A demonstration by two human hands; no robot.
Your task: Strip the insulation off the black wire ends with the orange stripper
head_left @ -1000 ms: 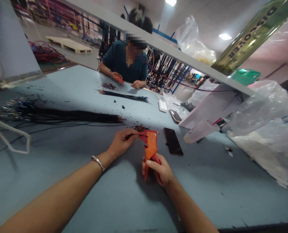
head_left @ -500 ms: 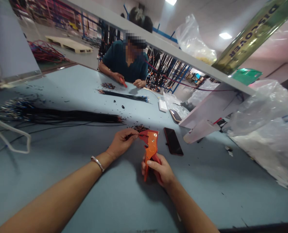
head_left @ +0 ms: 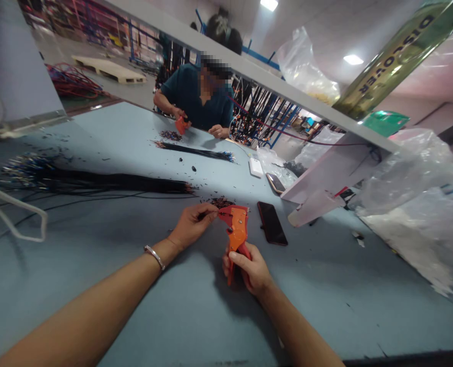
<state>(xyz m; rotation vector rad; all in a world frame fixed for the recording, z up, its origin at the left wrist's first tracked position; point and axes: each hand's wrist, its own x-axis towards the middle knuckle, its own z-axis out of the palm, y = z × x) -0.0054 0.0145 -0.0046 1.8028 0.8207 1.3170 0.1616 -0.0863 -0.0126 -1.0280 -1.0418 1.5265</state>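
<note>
My right hand [head_left: 249, 267] is wrapped round the handles of an orange and red wire stripper [head_left: 238, 229], its head pointing away from me. At the left side of the stripper's jaws my left hand [head_left: 193, 221] is closed in a pinch. A thin dark wire seems to run from those fingertips into the jaws, though most of it is hidden by the hand. Just beyond the tool lies a small heap of dark and coppery scraps [head_left: 222, 202]. A long bundle of black wires [head_left: 115, 182] stretches across the table to the left, with blue and silvery ends at its far left.
A dark phone [head_left: 272, 223] lies right of the stripper. Across the table [head_left: 165, 316], a co-worker holds a red tool [head_left: 181, 125] near a smaller wire bundle [head_left: 195, 151]. A white shelf beam [head_left: 287, 86] crosses above; plastic bags [head_left: 413, 163] sit at right.
My hands have stayed almost in place, and the stripper's handles look slightly closer together. Across the table, the co-worker's red tool has lifted and turned, moving a little left.
</note>
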